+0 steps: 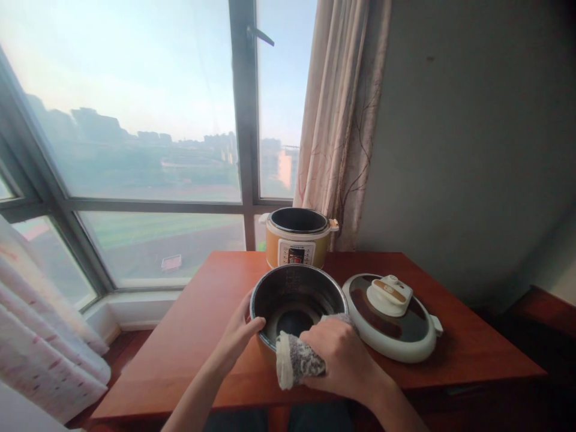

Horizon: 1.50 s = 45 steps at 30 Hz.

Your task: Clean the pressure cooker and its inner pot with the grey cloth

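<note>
A dark inner pot (310, 288) with a pale metal rim stands tilted a little toward me on the table. My left hand (243, 330) grips its left side, thumb over the rim and fingers around the outside. My right hand (335, 354) is closed around a bunched grey-and-white cloth (292, 360) at the pot's near right rim. Whether the cloth touches the rim is hard to tell. Behind the inner pot sits the pressure cooker body (272, 246), gold and white with a control panel. To the right lies the round cooker lid (405, 348) with its white knob upward.
The reddish-brown wooden table (180, 360) carries everything. Beyond it are a large window (157, 150) and a patterned curtain (337, 120). A grey wall (450, 150) runs along the right. Another curtain (40, 348) hangs at the lower left.
</note>
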Available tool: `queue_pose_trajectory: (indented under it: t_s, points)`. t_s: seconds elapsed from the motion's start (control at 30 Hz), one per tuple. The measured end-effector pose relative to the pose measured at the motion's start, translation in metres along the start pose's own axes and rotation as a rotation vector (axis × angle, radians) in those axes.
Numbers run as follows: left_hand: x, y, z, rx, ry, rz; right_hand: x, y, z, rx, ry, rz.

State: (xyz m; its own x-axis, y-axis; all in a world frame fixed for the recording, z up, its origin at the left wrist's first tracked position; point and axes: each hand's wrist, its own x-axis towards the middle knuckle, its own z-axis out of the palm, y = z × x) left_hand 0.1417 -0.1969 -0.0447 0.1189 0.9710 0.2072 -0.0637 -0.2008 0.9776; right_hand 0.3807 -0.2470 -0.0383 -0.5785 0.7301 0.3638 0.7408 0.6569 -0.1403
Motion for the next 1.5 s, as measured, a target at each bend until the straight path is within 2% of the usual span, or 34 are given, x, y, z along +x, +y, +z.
queue_pose_trajectory:
  t_s: [0.1, 0.47, 0.83, 1.0, 1.17, 1.33, 1.4, 1.5]
  points:
    - [0.001, -0.004, 0.001, -0.003, -0.006, 0.015, -0.003, 0.002, 0.000, 0.004, 0.005, 0.009]
    - [-0.003, -0.036, 0.008, -0.042, 0.121, 0.048, -0.001, 0.001, 0.001, 0.010, 0.032, 0.037]
    - [-0.004, -0.029, 0.012, -0.033, 0.143, 0.044, -0.001, -0.001, 0.001, 0.028, 0.073, 0.028]
    - [0.007, -0.021, 0.005, -0.089, 0.009, 0.076, -0.004, -0.005, -0.002, 0.017, 0.040, 0.029]
    - [0.034, -0.013, -0.016, -0.031, -0.325, 0.006, -0.016, 0.000, -0.010, 0.036, 0.019, -0.004]
    - [0.066, -0.009, -0.035, -0.004, -0.561, -0.025, -0.021, 0.014, -0.010, 0.065, 0.012, -0.060]
    - [0.076, -0.012, -0.039, -0.021, -0.620, -0.048, -0.018, 0.016, -0.009, 0.073, 0.002, -0.055]
    - [0.083, -0.020, -0.041, -0.078, -0.595, -0.081, -0.010, 0.014, -0.009, 0.067, -0.019, -0.037]
